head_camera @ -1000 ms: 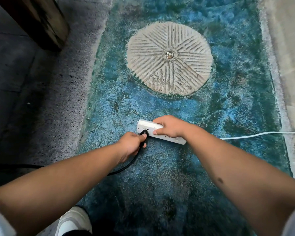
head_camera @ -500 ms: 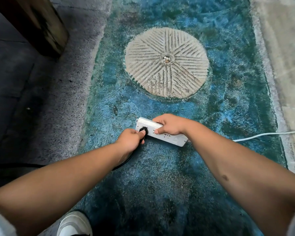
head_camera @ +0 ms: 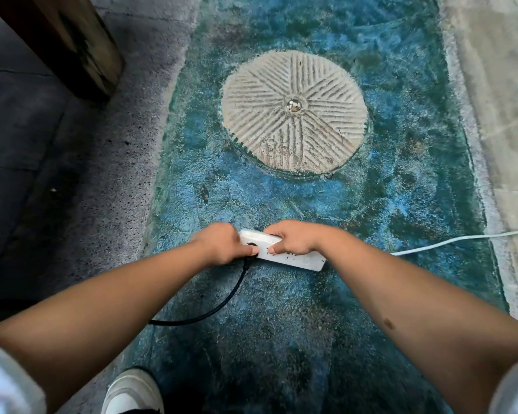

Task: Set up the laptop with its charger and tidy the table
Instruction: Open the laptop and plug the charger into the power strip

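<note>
Crouched over blue floor [head_camera: 386,204]. Left hand [head_camera: 222,248] pinching black charger plug [head_camera: 251,245] into white power strip [head_camera: 296,258], right hand [head_camera: 293,239] clamped on strip, steadying it. Plug approx. seated; laptop, tabletop not in view, tidying presumably left.

Pale short sleeves [head_camera: 0,380] (white shoe [head_camera: 132,389])

A white power strip [head_camera: 293,258] lies flat on the blue-green floor, slanting down to the right, with a black charger plug [head_camera: 251,245] seated in its left end, a black cable [head_camera: 222,303] curving away toward the lower left and its own white cord [head_camera: 461,239] running off right.
</note>
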`<state>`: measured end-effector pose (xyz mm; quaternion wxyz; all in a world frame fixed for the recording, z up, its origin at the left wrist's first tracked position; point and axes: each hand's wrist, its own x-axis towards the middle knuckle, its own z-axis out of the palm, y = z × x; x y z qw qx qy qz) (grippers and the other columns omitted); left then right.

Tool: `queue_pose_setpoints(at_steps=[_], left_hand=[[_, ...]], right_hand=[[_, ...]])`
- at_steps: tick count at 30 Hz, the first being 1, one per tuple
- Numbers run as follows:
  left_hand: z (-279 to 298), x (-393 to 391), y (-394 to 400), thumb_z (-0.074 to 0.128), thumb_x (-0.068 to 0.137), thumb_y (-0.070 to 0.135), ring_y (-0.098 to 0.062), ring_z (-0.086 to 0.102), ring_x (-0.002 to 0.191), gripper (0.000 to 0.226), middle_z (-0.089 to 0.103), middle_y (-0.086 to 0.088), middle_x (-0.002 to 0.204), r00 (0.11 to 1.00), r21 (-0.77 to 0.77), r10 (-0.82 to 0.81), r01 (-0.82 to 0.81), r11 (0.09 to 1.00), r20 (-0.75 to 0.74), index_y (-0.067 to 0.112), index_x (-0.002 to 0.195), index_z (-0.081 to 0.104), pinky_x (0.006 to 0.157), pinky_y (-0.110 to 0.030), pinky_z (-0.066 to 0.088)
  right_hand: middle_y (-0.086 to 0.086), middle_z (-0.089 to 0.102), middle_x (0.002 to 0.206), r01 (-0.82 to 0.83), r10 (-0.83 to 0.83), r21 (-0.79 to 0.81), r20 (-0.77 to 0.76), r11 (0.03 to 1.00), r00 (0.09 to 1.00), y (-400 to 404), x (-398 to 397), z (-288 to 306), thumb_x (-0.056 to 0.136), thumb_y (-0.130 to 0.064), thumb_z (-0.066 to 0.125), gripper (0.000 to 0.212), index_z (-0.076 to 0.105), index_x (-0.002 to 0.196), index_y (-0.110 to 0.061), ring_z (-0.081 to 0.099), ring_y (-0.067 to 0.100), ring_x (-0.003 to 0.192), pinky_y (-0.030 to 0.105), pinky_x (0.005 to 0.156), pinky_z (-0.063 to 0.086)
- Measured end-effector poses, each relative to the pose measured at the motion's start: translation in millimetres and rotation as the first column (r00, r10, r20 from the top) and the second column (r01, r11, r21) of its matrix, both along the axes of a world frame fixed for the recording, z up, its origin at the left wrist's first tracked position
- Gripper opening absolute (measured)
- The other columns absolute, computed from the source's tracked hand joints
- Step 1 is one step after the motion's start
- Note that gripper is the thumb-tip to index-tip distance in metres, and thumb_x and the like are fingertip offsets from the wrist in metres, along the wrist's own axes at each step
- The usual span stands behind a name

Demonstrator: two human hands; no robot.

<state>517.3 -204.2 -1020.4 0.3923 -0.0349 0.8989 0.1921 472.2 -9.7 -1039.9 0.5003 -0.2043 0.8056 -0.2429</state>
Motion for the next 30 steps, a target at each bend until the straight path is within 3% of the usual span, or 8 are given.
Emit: queue_pose_setpoints(at_steps=[3,6,9,14,19,22,25,30], left_hand=[[-4.3,-1.9,2.9,0.067,0.069,0.071,-0.013,0.057,0.073,0.060,0.059,0.005,0.085,0.985,-0.150,-0.081,0.059,0.987,-0.151,0.020,0.094,0.051,0.058,-0.028,0.044],[-12.2,1.1,3.7,0.074,0.078,0.049,-0.017,0.058,0.088,0.055,0.062,0.002,0.107,0.997,0.096,-0.037,0.043,0.994,-0.064,0.021,0.120,0.054,0.072,-0.027,0.045],[-15.5,1.0,-0.2,0.071,0.085,0.039,-0.017,0.058,0.079,0.033,0.065,0.001,0.090,0.996,0.232,0.005,-0.025,0.972,0.088,0.019,0.109,0.064,0.062,-0.025,0.041],[-20.3,-9.7,-0.8,0.065,0.089,0.041,-0.014,0.055,0.075,0.029,0.063,-0.001,0.085,0.996,0.127,0.077,-0.083,0.988,0.052,0.015,0.104,0.065,0.060,-0.028,0.041],[-21.2,-13.1,8.1,0.060,0.093,0.037,-0.022,0.061,0.100,0.037,0.066,-0.006,0.119,0.998,-0.015,0.015,-0.016,1.000,-0.063,0.017,0.125,0.059,0.080,-0.030,0.048],[-15.3,-24.3,16.7,0.053,0.094,0.046,-0.028,0.055,0.122,0.059,0.056,-0.010,0.138,0.993,0.021,-0.009,0.012,1.000,-0.119,0.015,0.143,0.043,0.097,-0.034,0.045],[-7.3,-36.7,27.8,0.043,0.090,0.062,-0.032,0.033,0.142,0.077,0.030,-0.014,0.157,0.974,-0.049,-0.203,0.199,0.979,-0.102,0.019,0.152,0.026,0.113,-0.046,0.033],[4.4,-48.6,35.4,0.037,0.085,0.071,-0.030,0.007,0.150,0.087,-0.001,-0.010,0.163,0.947,-0.049,-0.230,0.225,0.973,-0.225,0.027,0.155,0.010,0.118,-0.052,0.021]], right_hand=[[-0.003,0.062,0.090,0.003,-0.003,0.009,-0.012,1.000,1.000,-2.6,3.7,-6.1,0.093,-0.020,0.066,0.011,0.058,0.094,-0.029,0.058,0.019,0.085,0.035,0.077,0.047],[0.002,0.066,0.095,-0.015,0.013,0.039,0.062,0.999,0.998,-1.5,2.5,-6.4,0.092,-0.023,0.066,0.009,0.060,0.097,-0.029,0.058,0.020,0.083,0.036,0.076,0.048],[0.009,0.068,0.108,0.008,-0.011,0.071,0.049,0.997,0.999,-2.2,8.6,-11.7,0.089,-0.024,0.071,0.020,0.062,0.106,-0.022,0.061,0.023,0.090,0.043,0.084,0.052],[0.001,0.065,0.108,0.133,-0.119,0.040,-0.239,0.990,0.964,0.9,23.2,-23.6,0.087,-0.029,0.073,0.030,0.063,0.114,-0.023,0.060,0.022,0.099,0.031,0.078,0.044],[0.004,0.056,0.132,0.179,-0.098,0.148,-0.437,0.973,0.894,11.0,26.0,-30.4,0.089,-0.046,0.066,0.055,0.052,0.137,-0.022,0.047,0.026,0.125,0.043,0.106,0.042],[0.004,0.047,0.142,0.268,-0.097,0.253,-0.531,0.930,0.841,12.2,28.1,-35.1,0.086,-0.059,0.061,0.064,0.047,0.138,-0.023,0.038,0.026,0.132,0.046,0.108,0.037],[0.006,0.027,0.159,0.307,-0.104,0.331,-0.511,0.892,0.853,13.4,25.0,-35.8,0.082,-0.069,0.058,0.077,0.041,0.142,-0.024,0.023,0.029,0.145,0.051,0.114,0.028],[0.004,0.003,0.167,0.260,-0.072,0.344,-0.475,0.902,0.877,19.8,21.2,-33.1,0.079,-0.078,0.047,0.093,0.024,0.153,-0.027,0.001,0.028,0.153,0.053,0.120,0.011]])
